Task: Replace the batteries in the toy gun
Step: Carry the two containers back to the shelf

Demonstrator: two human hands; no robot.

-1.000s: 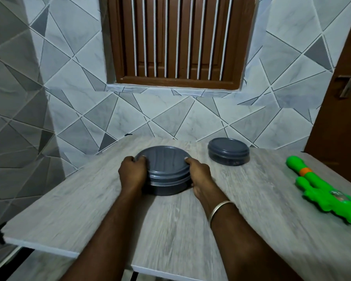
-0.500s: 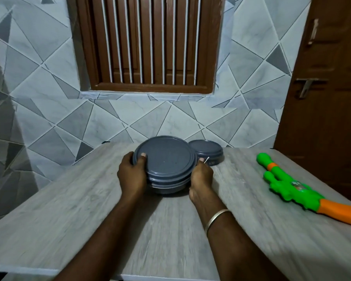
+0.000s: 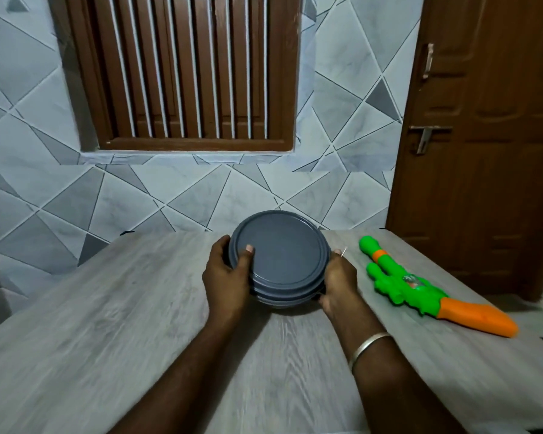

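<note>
A round grey lidded container (image 3: 279, 255) is tilted toward me above the table, its lid facing the camera. My left hand (image 3: 229, 277) grips its left rim with the thumb on the lid. My right hand (image 3: 339, 283) holds its right side. The green and orange toy gun (image 3: 420, 286) lies on the table to the right, apart from both hands, muzzle pointing away. No batteries are visible.
The light wood-grain table (image 3: 107, 324) reaches the tiled wall, with a barred brown window (image 3: 182, 70) above. A brown door (image 3: 483, 136) stands at the right. The second grey container seen earlier is hidden behind the held one.
Both hands have lifted the grey container off the table, tilted its lid toward me and carried it right, covering the second container. The view has shifted right, showing more of the toy gun.
</note>
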